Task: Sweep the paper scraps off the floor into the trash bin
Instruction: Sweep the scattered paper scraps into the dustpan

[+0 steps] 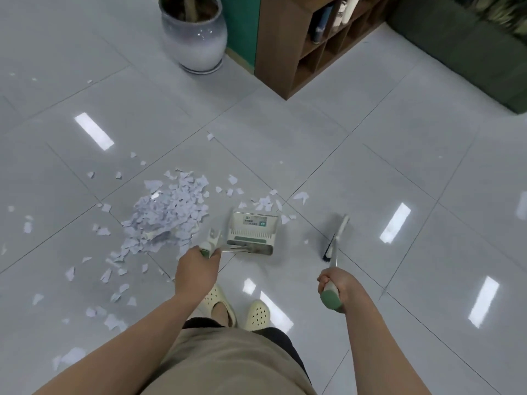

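The left hand [196,270] grips the dustpan [252,233] handle beside the paper scraps [168,212], and the right hand [339,283] grips the broom [335,242].

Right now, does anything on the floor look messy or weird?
Yes. Torn paper scraps lie heaped and scattered over the shiny floor left of the dustpan. They belong in a bin, and none shows here.

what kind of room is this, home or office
Hard to say for sure; likely a lounge or office common area: glossy grey tiled floor, a wooden cubby shelf, a large ceramic plant pot and a dark green sofa.
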{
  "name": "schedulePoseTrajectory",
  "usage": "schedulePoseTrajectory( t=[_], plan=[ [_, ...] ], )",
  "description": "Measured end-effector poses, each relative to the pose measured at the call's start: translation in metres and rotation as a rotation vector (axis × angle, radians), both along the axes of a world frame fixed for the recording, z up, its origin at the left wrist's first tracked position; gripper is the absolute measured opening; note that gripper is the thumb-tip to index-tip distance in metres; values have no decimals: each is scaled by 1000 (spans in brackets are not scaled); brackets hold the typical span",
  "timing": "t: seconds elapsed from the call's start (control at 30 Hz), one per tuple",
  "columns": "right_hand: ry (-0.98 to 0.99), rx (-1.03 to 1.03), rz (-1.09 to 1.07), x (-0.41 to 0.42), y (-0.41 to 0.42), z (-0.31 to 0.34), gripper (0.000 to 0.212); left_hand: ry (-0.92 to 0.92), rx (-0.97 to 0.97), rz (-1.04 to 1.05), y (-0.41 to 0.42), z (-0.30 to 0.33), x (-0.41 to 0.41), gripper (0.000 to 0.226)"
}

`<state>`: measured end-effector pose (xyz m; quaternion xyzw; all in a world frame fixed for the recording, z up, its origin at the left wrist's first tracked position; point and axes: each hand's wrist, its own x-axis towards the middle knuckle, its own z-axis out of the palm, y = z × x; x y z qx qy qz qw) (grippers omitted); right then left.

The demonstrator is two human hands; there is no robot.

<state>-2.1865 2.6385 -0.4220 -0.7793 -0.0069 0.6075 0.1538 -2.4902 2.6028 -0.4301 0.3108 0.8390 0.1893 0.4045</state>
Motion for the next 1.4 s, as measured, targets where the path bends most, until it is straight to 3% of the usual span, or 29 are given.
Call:
schedulePoseTrajectory(
  t=[0.1, 0.23, 0.37, 0.57, 0.87, 0.93, 1.17, 1.4],
  plan=[
    [-30, -94, 233, -50, 2, -8, 16, 2, -11, 65, 6, 2, -23, 42],
    [96, -152, 473, -135, -2, -14, 24, -5, -11, 168, 7, 5, -56, 38],
    [141, -166, 713, -189, 27, -13, 17, 13, -7, 243, 4, 8, -91, 35],
    [239, -183, 709, -214, 89, -2, 22, -6, -11, 366, 3, 7, -114, 28],
    [64, -78, 866, -221, 115, 29, 10, -79, 22, 514, 29, 8, -116, 19],
    [31, -80, 804, -206, 123, 29, 9, -94, 21, 498, 35, 7, -108, 19],
    [191, -160, 190, -122, 173, 23, 29, -143, 24, 443, 77, 4, -60, 32],
    [89, -100, 107, -7, 226, 12, 27, -142, -10, 385, 133, 2, 19, 32]
  ],
)
